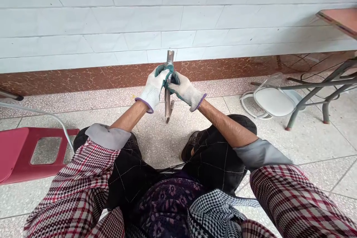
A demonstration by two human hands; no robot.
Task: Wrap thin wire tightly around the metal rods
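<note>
Both of my hands wear white work gloves with green palms and purple cuffs. My left hand (158,81) is closed around a long brownish metal bar (167,104), held roughly upright in front of my knees. My right hand (182,88) is closed on the same bar from the other side, slightly lower. Above the gloves, the bar's top end is flared, with a silvery ridged band just below it. Below them a shorter metal piece (172,106) sticks out beside the bar. The gloves hide the middle part, so I cannot tell how the pieces join.
A white tiled wall (143,20) with a brown marble skirting (128,71) stands close ahead. To the left is a red plastic stool (52,158) beside a pale metal tube. A white round-seated chair (275,101) lies on the right, near grey table legs (309,109) and an orange-brown tabletop (338,20).
</note>
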